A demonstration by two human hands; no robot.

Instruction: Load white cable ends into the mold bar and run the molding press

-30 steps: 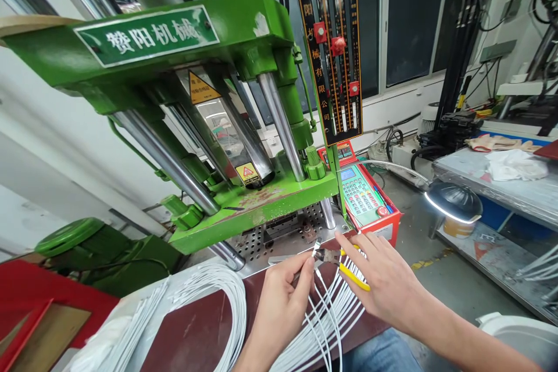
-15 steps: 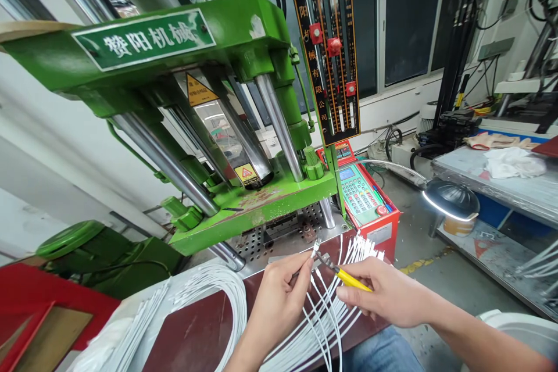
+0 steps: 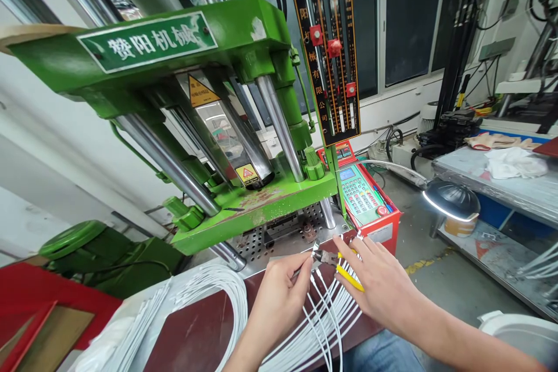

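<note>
Pinching what seems a connector, the left hand sits beside pliers the right hand grips.

cables on table, press behind, control box right

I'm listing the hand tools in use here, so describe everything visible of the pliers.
The pliers have a dark metal head and two yellow handles, apparently plastic-coated and spread apart. The right hand holds them, hiding part of the handles. They sit in front of the green press, head pointing toward the left hand, tip at the white connector pinched there. Whether the jaws are closed is too small to tell.
</note>
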